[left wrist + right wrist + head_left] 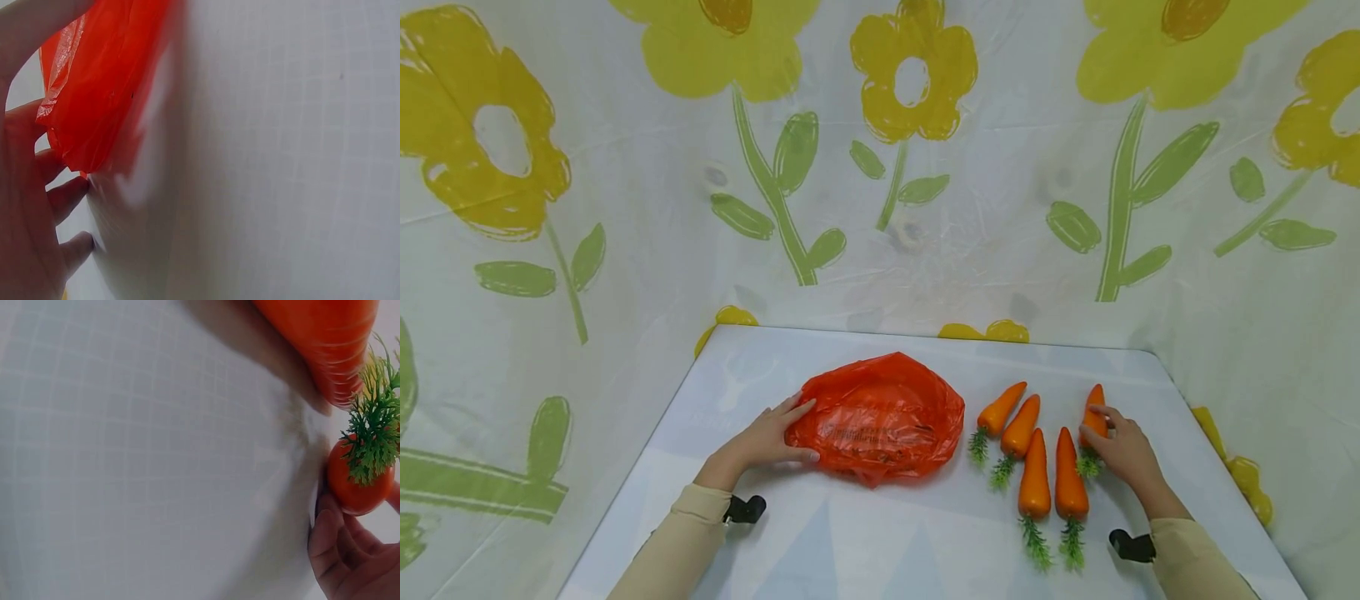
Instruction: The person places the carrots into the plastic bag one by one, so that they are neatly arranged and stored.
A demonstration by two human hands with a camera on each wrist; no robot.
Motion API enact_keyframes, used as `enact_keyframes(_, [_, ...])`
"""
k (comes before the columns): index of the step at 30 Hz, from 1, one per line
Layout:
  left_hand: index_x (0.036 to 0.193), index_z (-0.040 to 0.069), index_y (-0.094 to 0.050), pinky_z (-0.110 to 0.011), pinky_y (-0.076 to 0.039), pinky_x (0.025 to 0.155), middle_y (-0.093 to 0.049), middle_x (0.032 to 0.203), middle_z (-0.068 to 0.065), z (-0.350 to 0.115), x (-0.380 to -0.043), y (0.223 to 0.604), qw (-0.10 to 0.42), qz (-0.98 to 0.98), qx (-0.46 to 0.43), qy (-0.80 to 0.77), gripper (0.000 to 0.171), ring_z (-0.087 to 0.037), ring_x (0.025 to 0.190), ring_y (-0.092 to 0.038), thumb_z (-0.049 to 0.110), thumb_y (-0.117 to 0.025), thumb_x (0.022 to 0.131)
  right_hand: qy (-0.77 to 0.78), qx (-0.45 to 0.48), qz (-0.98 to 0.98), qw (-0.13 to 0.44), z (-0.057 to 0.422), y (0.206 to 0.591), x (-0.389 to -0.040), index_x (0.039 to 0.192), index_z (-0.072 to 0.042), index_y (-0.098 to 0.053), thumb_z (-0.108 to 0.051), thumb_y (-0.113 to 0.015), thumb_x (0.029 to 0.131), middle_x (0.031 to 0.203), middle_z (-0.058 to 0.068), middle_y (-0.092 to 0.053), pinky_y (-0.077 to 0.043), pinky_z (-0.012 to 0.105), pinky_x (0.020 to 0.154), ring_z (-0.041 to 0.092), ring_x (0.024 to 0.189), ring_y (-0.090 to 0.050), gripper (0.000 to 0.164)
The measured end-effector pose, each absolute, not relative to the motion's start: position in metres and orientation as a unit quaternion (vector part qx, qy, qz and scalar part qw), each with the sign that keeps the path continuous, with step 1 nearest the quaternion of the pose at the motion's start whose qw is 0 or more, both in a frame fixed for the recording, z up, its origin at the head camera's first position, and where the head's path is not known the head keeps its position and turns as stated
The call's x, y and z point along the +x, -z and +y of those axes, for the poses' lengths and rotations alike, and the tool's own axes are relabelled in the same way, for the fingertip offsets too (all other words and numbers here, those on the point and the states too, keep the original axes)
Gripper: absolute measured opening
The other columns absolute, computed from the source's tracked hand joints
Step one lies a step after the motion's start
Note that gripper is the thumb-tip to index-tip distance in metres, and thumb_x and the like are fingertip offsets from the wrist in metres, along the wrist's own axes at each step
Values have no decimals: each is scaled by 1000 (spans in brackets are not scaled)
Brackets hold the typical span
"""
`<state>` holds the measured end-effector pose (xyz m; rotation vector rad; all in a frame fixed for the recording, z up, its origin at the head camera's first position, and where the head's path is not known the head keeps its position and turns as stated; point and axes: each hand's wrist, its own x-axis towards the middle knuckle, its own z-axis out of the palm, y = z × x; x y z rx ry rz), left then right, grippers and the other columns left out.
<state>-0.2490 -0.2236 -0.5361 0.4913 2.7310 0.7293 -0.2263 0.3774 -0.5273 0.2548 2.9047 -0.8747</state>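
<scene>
A crumpled red plastic bag [880, 417] with dark print lies on the table, left of the carrots. My left hand [763, 437] touches the bag's left edge, fingers spread along its far side and thumb at the near side; the left wrist view has the red plastic [103, 81] between thumb and fingers. On the right, my right hand [1129, 454] grips an orange carrot [1096, 398] with a green leafy top, thumb on one side and fingers on the other. In the right wrist view this carrot [356, 487] shows its round top end and leaves.
Left of the held carrot lie several more carrots, among them a near one [1071, 475] and a far one [1002, 408]. The white table [850, 550] ends at a back edge against a flower-patterned sheet [985, 208], which also hangs at both sides.
</scene>
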Motion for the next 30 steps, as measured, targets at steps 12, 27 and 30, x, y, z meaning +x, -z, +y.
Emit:
enact_keyframes(12, [161, 18, -32, -72, -20, 115, -11, 170, -14, -223, -249, 536, 140, 941, 161, -262, 101, -56, 146, -22, 61, -76, 80, 296, 82, 951, 44, 377, 528, -226, 148, 8, -35, -41, -53, 103, 133, 42, -40, -47, 65, 96, 53, 113, -47, 68])
enact_keyframes(27, [160, 10, -33, -68, -12, 119, -10, 171, -11, -224, -249, 536, 127, 938, 184, -264, 100, -44, 153, -15, 61, -72, 84, 302, 83, 949, 42, 379, 533, -227, 148, 8, -35, -40, -54, 103, 134, 42, -40, -46, 65, 97, 53, 114, -47, 68])
enact_keyframes(30, [160, 9, -33, -67, -12, 120, -12, 170, -12, -224, -249, 537, 126, 938, 185, -264, 98, -43, 153, -17, 60, -71, 85, 303, 84, 949, 38, 379, 533, -227, 148, 8, -35, -40, -53, 103, 135, 42, -40, -46, 65, 97, 52, 113, -47, 69])
